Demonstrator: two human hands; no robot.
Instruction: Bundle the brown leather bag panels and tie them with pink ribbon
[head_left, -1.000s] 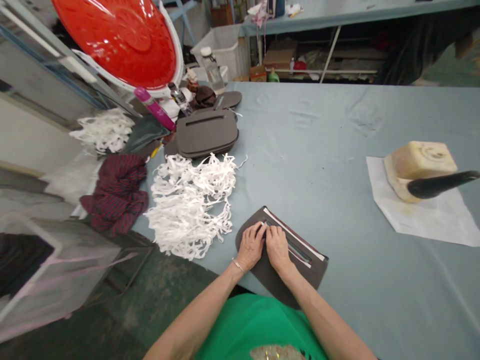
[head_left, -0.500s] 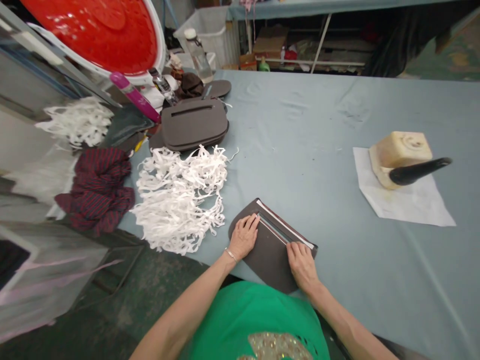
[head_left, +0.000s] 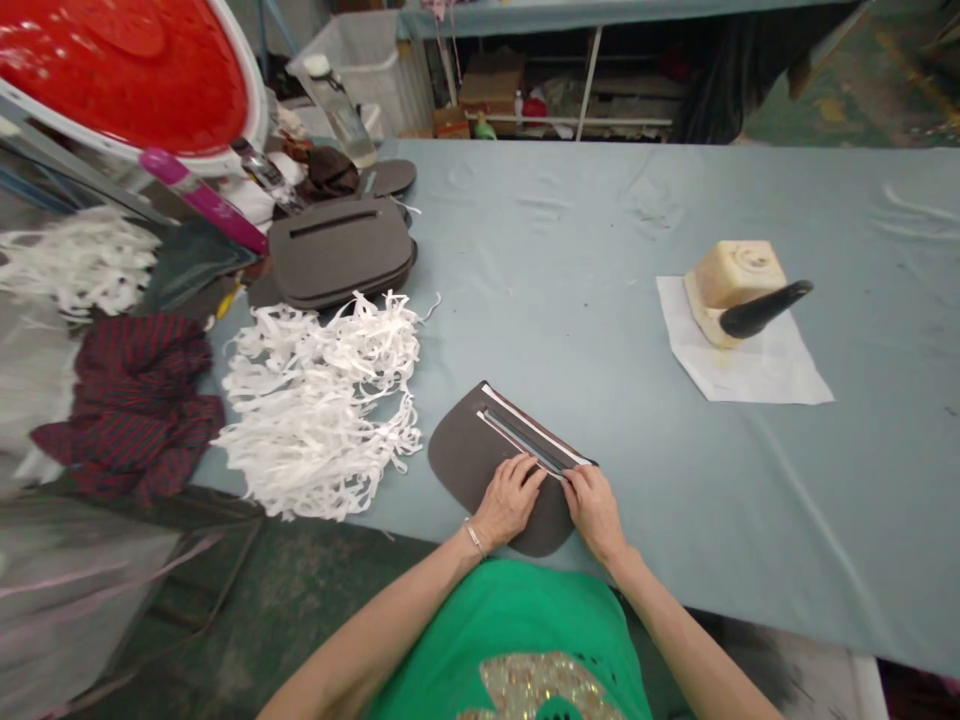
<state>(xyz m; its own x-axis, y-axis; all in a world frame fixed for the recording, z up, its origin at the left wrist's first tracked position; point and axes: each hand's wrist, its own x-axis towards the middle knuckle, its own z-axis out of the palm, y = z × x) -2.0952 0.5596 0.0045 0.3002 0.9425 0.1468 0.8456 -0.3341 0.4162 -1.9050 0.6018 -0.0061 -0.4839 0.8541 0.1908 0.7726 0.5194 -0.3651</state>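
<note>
A dark brown curved panel [head_left: 469, 450] with a slot and white tape strips [head_left: 532, 430] lies at the table's near edge. My left hand [head_left: 510, 500] rests flat on the panel, fingers stretched toward the slot. My right hand [head_left: 596, 505] sits at the panel's right end, fingers curled and pinching at the end of a white strip by the slot.
A heap of peeled white strips [head_left: 322, 400] lies left of the panel. A stack of brown panels [head_left: 337, 250] is farther back. A cream block with a black-handled tool [head_left: 739, 295] sits on white paper at right. A red striped cloth [head_left: 127, 400] and a red dish [head_left: 112, 70] are at left.
My right hand slid from beside the left hand along the slot to the panel's right end. My left hand followed to the right. The view shifted, so everything sits further left.
</note>
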